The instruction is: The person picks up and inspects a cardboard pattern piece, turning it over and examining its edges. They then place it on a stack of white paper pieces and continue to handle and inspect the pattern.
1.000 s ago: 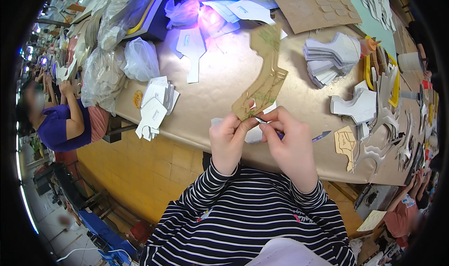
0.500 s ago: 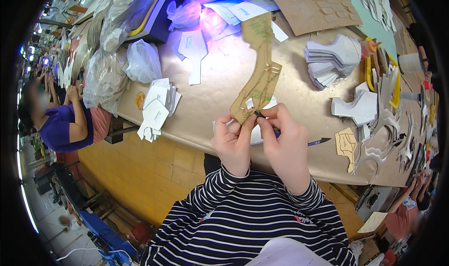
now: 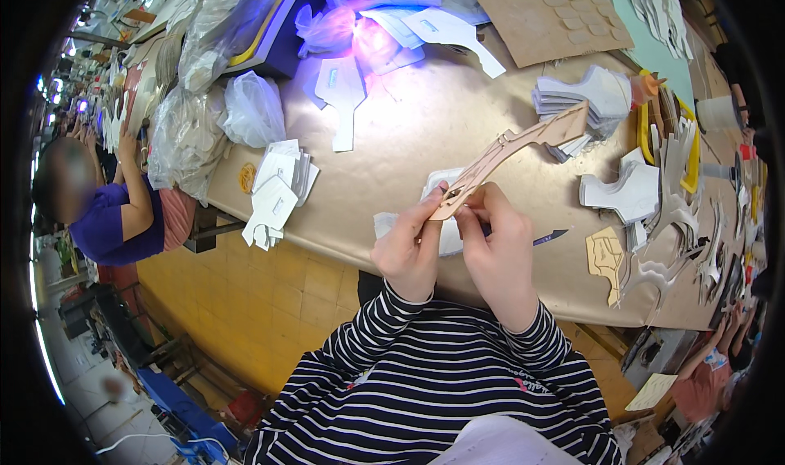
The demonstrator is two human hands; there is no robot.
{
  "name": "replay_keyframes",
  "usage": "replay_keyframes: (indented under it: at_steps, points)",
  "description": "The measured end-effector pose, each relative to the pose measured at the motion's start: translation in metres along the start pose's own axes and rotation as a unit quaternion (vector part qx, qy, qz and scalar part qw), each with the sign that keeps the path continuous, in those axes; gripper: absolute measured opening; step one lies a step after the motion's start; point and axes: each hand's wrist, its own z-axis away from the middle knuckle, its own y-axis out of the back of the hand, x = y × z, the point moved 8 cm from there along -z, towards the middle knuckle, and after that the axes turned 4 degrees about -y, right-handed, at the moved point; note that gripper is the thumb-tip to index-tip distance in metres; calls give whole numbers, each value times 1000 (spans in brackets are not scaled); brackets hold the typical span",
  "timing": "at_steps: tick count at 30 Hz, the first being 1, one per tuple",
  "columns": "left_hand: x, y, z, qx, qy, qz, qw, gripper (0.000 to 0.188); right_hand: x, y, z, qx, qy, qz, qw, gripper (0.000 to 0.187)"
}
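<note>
My left hand (image 3: 407, 251) pinches the near end of a long, curved tan template (image 3: 503, 150) with slots cut in it. The template is tilted above the table, its far end pointing up and right. My right hand (image 3: 500, 248) is closed beside that near end, thumb and fingertips together at its edge; whether they touch it I cannot tell. A purple pen (image 3: 549, 237) with a dark pointed end sticks out to the right from behind my right hand, seemingly tucked in it. Under both hands lies a white cut piece (image 3: 446, 240), partly hidden.
White cut pieces lie in stacks at left (image 3: 274, 188) and right (image 3: 621, 188). A small tan template (image 3: 605, 260) lies near the right edge. Plastic bags (image 3: 252, 109) stand at back left, a brown board (image 3: 548, 15) at the back. A person in purple (image 3: 123, 220) sits at left.
The template has swung from pointing away from me to pointing right and tilted, uncovering a white piece at the back. The pen's end has shifted slightly with my right hand.
</note>
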Motion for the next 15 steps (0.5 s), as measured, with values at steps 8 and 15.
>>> replay_keyframes:
  at_steps: [8,15]
  points:
    - [11,-5,-4,-43,-30,26,998,15,6,11,-5,47,42,-22,998,3]
    - [0,-27,3,-144,293,417,848,24,12,34,-1,53,144,-3,988,25]
